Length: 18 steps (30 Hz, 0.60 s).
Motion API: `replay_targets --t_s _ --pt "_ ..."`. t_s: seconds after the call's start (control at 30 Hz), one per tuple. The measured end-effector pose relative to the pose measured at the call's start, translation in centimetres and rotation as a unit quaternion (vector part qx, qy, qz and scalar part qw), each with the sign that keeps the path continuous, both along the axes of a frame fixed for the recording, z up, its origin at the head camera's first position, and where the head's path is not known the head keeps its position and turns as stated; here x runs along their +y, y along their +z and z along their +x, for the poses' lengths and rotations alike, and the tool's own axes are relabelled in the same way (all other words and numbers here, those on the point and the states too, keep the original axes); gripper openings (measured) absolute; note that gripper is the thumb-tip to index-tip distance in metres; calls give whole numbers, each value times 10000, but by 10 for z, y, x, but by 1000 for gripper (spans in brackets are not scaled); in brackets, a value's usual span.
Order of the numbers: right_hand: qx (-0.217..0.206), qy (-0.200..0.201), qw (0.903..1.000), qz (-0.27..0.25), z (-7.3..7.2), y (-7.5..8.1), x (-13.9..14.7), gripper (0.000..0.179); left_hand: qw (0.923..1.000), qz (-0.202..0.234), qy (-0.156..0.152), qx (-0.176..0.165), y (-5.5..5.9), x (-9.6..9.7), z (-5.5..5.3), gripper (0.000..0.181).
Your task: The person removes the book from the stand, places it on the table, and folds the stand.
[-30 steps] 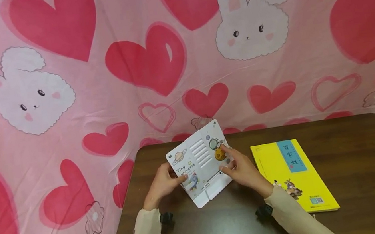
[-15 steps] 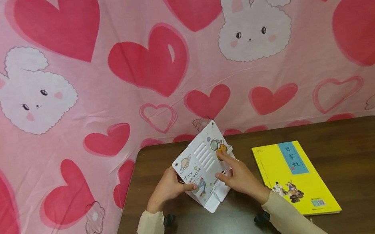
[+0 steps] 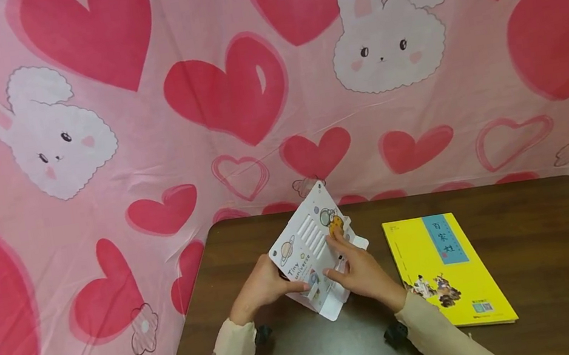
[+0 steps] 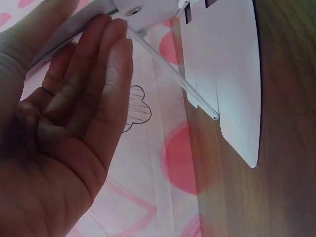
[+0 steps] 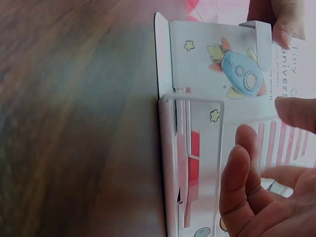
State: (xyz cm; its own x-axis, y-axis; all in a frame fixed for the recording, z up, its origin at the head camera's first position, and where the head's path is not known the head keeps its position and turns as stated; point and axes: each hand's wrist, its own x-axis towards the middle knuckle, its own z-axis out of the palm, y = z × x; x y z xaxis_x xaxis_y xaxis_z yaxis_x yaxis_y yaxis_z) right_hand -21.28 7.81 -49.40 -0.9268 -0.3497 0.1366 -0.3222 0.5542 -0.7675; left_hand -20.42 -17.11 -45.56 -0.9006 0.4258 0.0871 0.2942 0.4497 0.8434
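Note:
A white book stand (image 3: 320,258) with cartoon space prints and a row of slots is tilted above the table. My left hand (image 3: 261,288) grips its left side, thumb on the front and fingers behind the panel. My right hand (image 3: 360,270) is at the front face, its fingers loosely bent. In the right wrist view, the right hand's fingertips (image 5: 245,133) are in front of the slots, near a white frame along the lower ledge; I cannot tell whether they touch. Behind the panel, the left wrist view shows a thin metal strut (image 4: 170,71) running to the base plate (image 4: 237,74).
A yellow book (image 3: 410,244) with a blue title strip lies on the dark wooden table (image 3: 549,248), right of the right hand. A pink cloth (image 3: 318,105) with hearts and rabbits hangs behind the table and along its left side.
The stand has turned so its front faces more to the right, and its base plate shows further out from the panel. The left hand has moved slightly right with it; the right hand slid slightly left.

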Motion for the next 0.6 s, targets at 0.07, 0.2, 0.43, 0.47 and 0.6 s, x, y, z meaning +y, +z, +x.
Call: replay_targets --t_s 0.07,0.2,0.43,0.47,0.6 --pt "-30 30 10000 -10 0 0 0 78 10000 9 -27 11 1 2 2 76" --pt "57 129 9999 26 -3 -3 2 77 9998 -86 -169 45 0 7 5 80" --pt "99 325 9993 -178 -8 -4 7 75 9978 -381 -532 141 1 11 4 77" --pt "111 338 9992 -181 -9 -4 7 75 9974 -378 -596 162 1 12 4 75" --pt "-36 346 9991 -231 -9 -5 8 77 9959 -413 -741 317 1 16 4 72"
